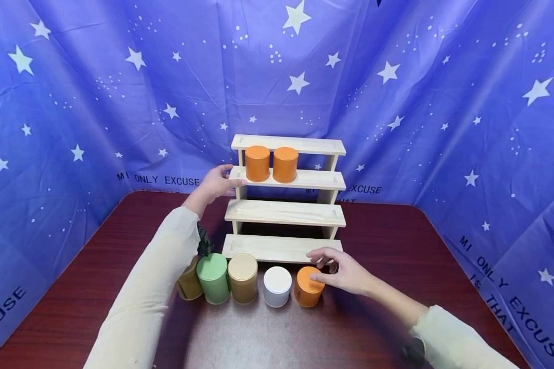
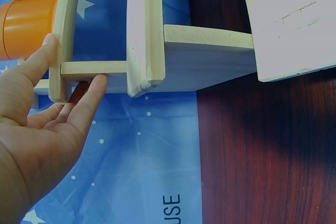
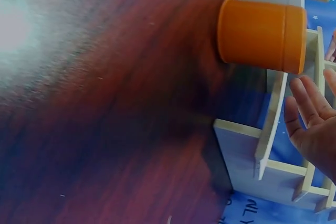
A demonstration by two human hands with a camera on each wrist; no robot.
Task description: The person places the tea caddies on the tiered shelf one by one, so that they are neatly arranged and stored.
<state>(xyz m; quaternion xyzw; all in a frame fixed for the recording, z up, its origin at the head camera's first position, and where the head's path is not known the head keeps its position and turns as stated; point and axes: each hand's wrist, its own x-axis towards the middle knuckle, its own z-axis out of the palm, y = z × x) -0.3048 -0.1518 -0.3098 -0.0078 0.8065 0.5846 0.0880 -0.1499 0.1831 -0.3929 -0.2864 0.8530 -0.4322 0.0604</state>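
Note:
A stepped wooden display shelf (image 1: 283,212) stands at the middle of the table. My left hand (image 1: 216,183) holds its left end at the second tier from the top, thumb on the front edge of the board and fingers behind the side support (image 2: 94,67). Two orange canisters (image 1: 257,164) stand side by side on that tier, just right of the thumb. My right hand (image 1: 343,271) hovers by another orange canister (image 1: 308,288) on the table, fingers spread and relaxed. In the right wrist view a gap shows between these fingers (image 3: 302,95) and the orange canister (image 3: 260,35).
Left of the table's orange canister stand a white canister (image 1: 277,288), a tan one (image 1: 242,279), a green one (image 1: 214,279) and a brown one (image 1: 190,282), partly behind the left sleeve. A blue star-patterned cloth (image 1: 277,66) hangs behind and beside the dark red table (image 1: 374,328).

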